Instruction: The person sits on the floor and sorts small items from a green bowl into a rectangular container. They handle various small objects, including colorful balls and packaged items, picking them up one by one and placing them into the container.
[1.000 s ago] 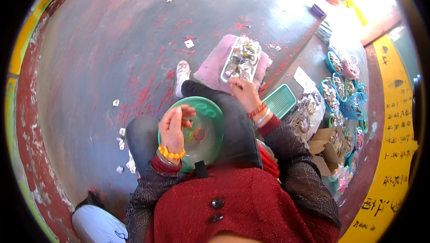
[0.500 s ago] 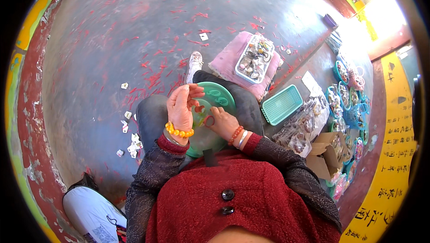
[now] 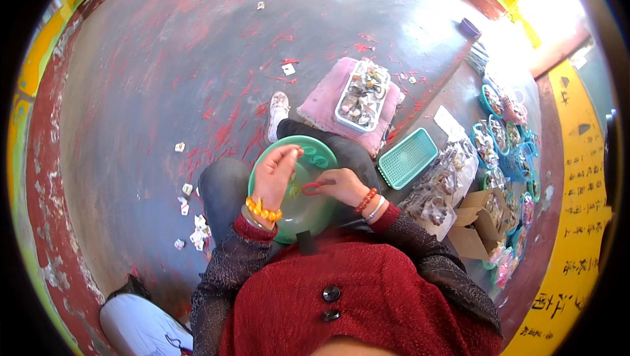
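Note:
Both my hands are over a green plastic basin (image 3: pixel 308 225) between my legs. My left hand (image 3: pixel 274 175), with a yellow bead bracelet at its wrist, is raised over the left side of the basin. Its fingertips are pressed together; whatever they hold is too small to make out. To its right, my right hand (image 3: pixel 342 185) is closed on a small red loop (image 3: pixel 311 188) that sticks out toward the left hand. Whether the loop belongs to a larger tool does not show. A blurred yellow-green bit (image 3: pixel 293 190) shows between the hands.
Beyond my right leg, a clear tub (image 3: pixel 363 95) of small wrapped items rests on a pink cushion (image 3: pixel 321 99). A turquoise basket (image 3: pixel 408 158), a cardboard box (image 3: pixel 469 228) and several filled baskets stand to the right. Red scraps and white cards (image 3: pixel 200 231) litter the floor.
My left hand's fingers have drawn together from a looser pose. The right hand has shifted slightly right and down, its red loop still in it. The whole view has tilted a little.

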